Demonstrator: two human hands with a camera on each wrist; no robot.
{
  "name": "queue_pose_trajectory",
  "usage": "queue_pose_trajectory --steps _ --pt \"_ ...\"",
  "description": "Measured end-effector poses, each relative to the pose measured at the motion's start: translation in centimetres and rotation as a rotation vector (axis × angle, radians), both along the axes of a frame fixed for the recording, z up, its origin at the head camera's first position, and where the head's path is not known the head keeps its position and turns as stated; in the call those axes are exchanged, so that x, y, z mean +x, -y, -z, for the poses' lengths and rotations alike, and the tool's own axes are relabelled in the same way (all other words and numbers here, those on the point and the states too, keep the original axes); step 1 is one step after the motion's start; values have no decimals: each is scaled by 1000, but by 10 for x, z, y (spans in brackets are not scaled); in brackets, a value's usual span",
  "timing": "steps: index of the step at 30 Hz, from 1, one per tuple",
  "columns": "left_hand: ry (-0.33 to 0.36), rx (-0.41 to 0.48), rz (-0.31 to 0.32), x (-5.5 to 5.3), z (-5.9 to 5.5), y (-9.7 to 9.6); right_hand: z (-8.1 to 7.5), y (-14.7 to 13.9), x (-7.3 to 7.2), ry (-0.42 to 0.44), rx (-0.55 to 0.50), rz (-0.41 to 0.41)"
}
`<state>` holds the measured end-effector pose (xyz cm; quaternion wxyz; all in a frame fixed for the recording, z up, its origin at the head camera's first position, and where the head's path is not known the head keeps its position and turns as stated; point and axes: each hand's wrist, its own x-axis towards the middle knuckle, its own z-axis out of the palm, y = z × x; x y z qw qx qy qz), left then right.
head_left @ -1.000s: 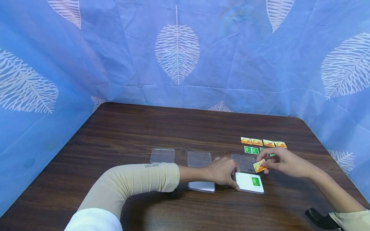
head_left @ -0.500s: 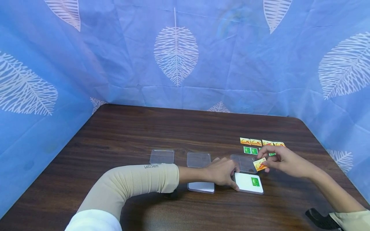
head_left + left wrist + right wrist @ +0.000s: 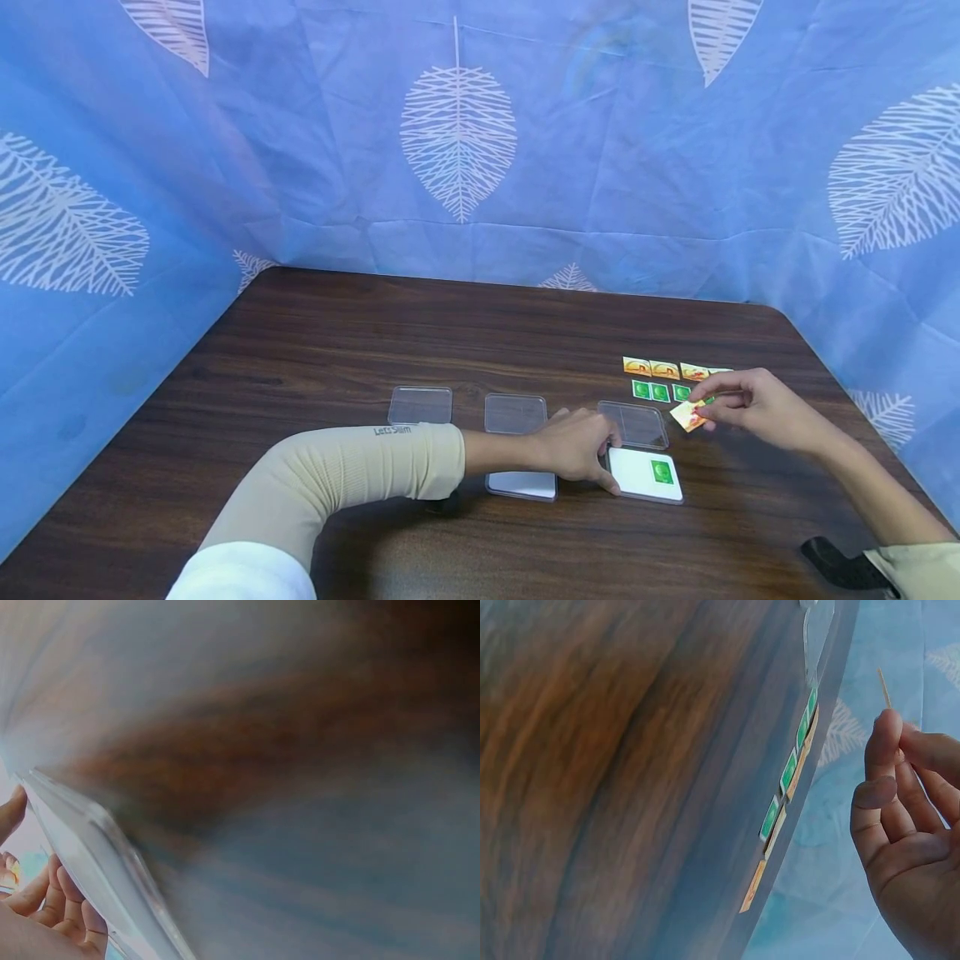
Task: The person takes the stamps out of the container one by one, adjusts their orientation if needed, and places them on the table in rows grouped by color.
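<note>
My left hand [image 3: 577, 447] grips the left end of a shallow clear plastic case [image 3: 633, 479], thumb at the near side and fingers at the far side. The case has a white surface, and a green sticker [image 3: 662, 472] lies on its right half. In the left wrist view the case [image 3: 90, 859] shows edge-on beside the hand. Above the table, right of the case, my right hand [image 3: 765, 408] pinches a small yellow-orange sticker [image 3: 686, 416] between thumb and fingers. In the right wrist view that sticker [image 3: 883, 688] is a thin edge.
Behind the cases lie clear lids: left [image 3: 421, 406], middle [image 3: 516, 414] and right [image 3: 633, 424]. Another white-filled case [image 3: 522, 485] is partly under my left arm. Rows of orange stickers [image 3: 664, 370] and green stickers [image 3: 660, 392] lie at the back right, partly hidden by my right hand.
My right hand has shifted slightly right and back with the orange sticker, which has turned between its fingers. The left hand stays on the case.
</note>
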<state>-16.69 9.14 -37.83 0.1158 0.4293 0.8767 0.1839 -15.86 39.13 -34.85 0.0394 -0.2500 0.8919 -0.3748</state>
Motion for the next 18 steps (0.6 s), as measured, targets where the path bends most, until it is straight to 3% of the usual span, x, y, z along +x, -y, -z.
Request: queue_pose_trajectory --steps 8,18 --pt "-14 -15 -6 0 0 -1 -1 -14 -3 -15 -26 -1" --pt "-15 -3 3 0 0 -1 -1 -34 -6 25 -23 101"
